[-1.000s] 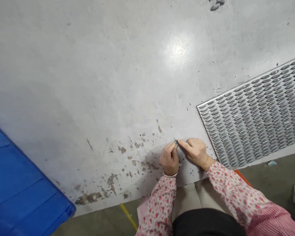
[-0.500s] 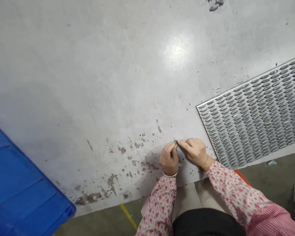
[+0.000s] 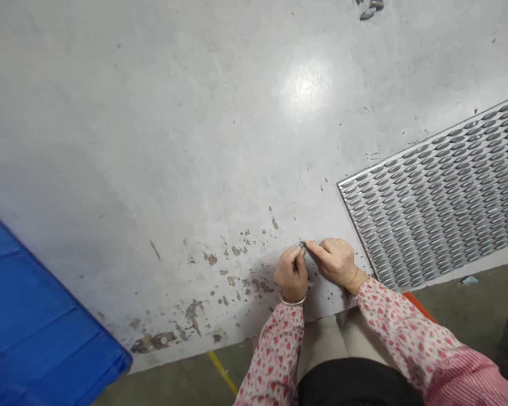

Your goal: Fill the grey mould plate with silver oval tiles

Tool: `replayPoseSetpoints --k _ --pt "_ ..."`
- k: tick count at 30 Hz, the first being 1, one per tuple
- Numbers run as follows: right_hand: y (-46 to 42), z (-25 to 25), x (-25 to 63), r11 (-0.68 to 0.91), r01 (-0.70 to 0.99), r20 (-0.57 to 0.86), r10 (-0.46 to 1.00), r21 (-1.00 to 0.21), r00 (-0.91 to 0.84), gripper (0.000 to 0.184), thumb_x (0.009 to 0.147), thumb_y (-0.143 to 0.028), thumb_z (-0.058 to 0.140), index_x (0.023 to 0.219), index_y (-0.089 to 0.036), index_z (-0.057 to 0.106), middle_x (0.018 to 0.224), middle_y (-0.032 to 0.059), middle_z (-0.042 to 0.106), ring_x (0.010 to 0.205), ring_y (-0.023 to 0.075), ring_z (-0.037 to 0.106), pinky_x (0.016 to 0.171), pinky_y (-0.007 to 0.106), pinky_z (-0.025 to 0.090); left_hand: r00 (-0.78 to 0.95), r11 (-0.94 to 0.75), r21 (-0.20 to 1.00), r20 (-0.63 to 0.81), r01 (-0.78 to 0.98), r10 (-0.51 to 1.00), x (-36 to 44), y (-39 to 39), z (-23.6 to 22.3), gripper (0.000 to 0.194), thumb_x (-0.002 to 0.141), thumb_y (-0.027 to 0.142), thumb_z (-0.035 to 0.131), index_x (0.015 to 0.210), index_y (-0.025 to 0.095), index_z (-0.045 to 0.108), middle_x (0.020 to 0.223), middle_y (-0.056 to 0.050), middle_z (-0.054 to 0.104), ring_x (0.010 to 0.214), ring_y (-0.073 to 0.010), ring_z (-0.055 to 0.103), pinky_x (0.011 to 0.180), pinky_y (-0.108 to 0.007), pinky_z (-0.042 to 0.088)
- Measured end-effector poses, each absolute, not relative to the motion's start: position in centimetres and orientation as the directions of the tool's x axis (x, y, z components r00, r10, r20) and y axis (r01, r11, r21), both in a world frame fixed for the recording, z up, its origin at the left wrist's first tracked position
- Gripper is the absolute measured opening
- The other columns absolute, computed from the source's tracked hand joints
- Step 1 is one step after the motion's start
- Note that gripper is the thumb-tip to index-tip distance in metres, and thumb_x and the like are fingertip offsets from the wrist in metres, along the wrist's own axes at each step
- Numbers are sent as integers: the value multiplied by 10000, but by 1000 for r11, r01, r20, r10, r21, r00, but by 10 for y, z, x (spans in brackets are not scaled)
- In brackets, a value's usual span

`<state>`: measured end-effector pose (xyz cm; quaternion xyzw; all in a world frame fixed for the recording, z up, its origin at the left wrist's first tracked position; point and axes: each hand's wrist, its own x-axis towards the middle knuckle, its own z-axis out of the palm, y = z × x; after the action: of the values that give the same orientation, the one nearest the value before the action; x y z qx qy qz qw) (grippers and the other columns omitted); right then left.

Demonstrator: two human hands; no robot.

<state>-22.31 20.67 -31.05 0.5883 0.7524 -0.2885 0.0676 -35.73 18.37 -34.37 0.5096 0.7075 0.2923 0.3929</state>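
Observation:
My left hand [image 3: 291,274] and my right hand [image 3: 336,260] meet near the front edge of a worn white table [image 3: 195,141]. Both are closed in a pinch on one tiny dark metal piece [image 3: 302,245] held between their fingertips. The piece is too small to name. My left wrist wears a pale bangle, and both arms are in pink flowered sleeves. The fingertips rest on or just above the table top; I cannot tell which.
A perforated metal tray [image 3: 440,197] full of small grey parts lies to the right of my hands. A blue plastic crate [image 3: 38,332] stands at the lower left. A few small grey parts [image 3: 370,8] lie at the table's far edge. Concrete floor shows below.

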Motion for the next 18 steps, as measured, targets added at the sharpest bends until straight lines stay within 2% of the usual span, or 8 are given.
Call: replayPoseSetpoints --k 3,5,8,11,13,15,18 --pt "209 -311 -225 61 926 -445 864 -372 -235 262 915 -212 453 1115 -208 623 641 16 477 646 143 428 619 272 307 -190 342 837 -286 428 939 -359 185 -343 164 750 103 622 903 160 617 815 -67 702 766 -153 666 693 -272 533" --pt "215 -312 -229 -24 930 -462 873 -366 -159 278 916 -223 449 1144 -200 606 704 35 508 701 156 458 656 269 344 -217 443 835 -390 327 895 -361 186 -342 141 746 123 626 883 155 621 805 -69 702 718 -149 668 670 -275 540" --pt "232 -311 -238 -123 934 -475 878 -336 -56 323 909 -220 438 1205 -206 566 943 94 552 860 198 485 762 307 388 -264 680 726 -640 102 722 -366 193 -335 128 770 202 613 880 137 618 737 -64 704 633 -149 668 619 -276 552" --pt "251 -305 -246 -231 899 -470 882 -371 32 325 892 -215 451 1195 -220 570 1130 122 513 1025 247 458 884 396 375 -279 785 611 -776 -105 566 -372 206 -322 188 768 276 621 881 126 613 687 -62 703 627 -164 672 625 -292 562" --pt "258 -298 -248 -359 797 -523 850 -486 64 286 899 -245 451 1144 -206 593 1108 115 538 1026 239 477 895 403 385 -255 792 585 -804 -176 537 -376 214 -312 206 754 297 639 871 128 619 693 -64 706 637 -165 674 641 -293 563" --pt "261 -290 -250 -515 609 -634 773 -604 25 255 912 -288 442 1069 -182 614 1008 92 590 940 203 530 845 356 425 -217 793 572 -818 -211 532 -379 220 -302 213 742 310 651 862 135 625 703 -63 707 641 -165 673 632 -282 557" --pt "265 -279 -254 -702 302 -754 649 -645 -99 245 899 -345 481 931 -152 628 845 54 626 793 159 569 745 287 457 -183 790 563 -826 -243 533 -383 227 -289 219 737 324 655 859 143 627 707 -58 702 643 -165 668 618 -272 545"
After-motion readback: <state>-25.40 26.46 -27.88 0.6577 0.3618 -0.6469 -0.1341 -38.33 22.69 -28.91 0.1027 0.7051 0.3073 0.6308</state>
